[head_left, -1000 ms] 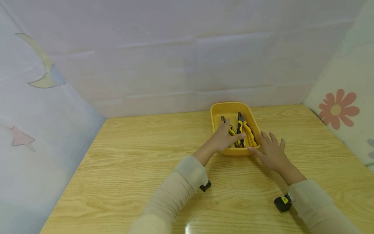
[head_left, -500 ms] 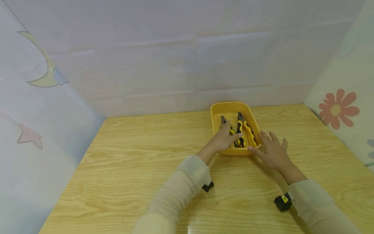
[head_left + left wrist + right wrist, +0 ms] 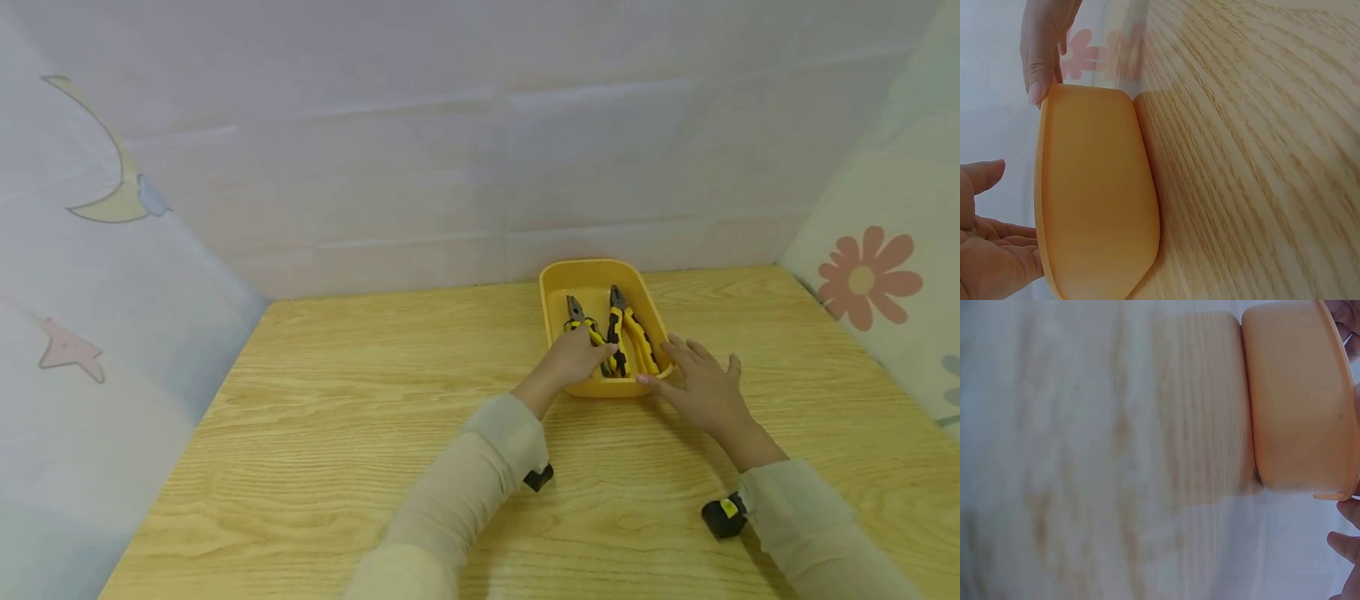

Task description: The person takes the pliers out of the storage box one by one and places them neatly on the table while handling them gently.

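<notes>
A yellow plastic bin [image 3: 604, 389] holds two pairs of pliers with black-and-yellow grips. My left hand [image 3: 572, 360] reaches over the near left rim, its fingers down by the handles of the left pliers [image 3: 576, 309]. In the left wrist view, the thumb of that left hand [image 3: 988, 262] stands apart from the fingers, whose tips are hidden behind the bin wall [image 3: 1100, 187]. The right pliers [image 3: 617, 321] lie with handles spread. My right hand [image 3: 705, 390] touches the bin's near right corner, thumb at the front rim and fingers along the side.
The bin stands on a wood-grain table [image 3: 360, 417] near its back edge. A pale cloth wall [image 3: 390, 167] rises behind, with printed side walls left and right. Black wrist cameras, such as the right one [image 3: 723, 518], hang under both sleeves.
My left hand has drawn slightly back and lower over the left pliers, and more of their head and handles now shows. The right hand keeps its place at the bin's corner.
</notes>
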A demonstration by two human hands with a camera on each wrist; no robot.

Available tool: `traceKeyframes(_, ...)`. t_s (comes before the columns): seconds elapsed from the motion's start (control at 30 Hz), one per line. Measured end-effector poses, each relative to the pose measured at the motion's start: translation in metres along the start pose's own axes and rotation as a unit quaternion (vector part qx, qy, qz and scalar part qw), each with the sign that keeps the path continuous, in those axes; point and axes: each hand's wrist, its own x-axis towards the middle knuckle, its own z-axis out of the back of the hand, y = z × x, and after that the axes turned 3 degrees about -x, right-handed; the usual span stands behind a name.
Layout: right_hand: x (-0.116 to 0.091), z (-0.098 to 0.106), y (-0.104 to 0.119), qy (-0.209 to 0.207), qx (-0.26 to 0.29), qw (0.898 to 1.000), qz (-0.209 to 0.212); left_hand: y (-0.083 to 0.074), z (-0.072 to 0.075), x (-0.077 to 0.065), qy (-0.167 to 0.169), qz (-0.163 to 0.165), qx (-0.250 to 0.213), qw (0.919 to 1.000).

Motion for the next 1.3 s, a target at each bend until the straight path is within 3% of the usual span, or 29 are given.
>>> traceKeyframes(0.5,0.000,-0.002,-0.001,0.007,0.018,1.000,-0.008,-0.003,-0.009,0.010,-0.050,0.019,0.081,0.9953)
traceKeyframes(1.03,-0.001,-0.003,-0.003,0.011,0.046,0.999,-0.003,-0.005,-0.011,0.015,-0.055,0.026,0.100,0.9932)
traceKeyframes(1.3,-0.002,-0.004,-0.002,0.010,0.059,0.998,0.002,-0.007,-0.012,0.019,-0.041,0.040,0.161,0.9853)
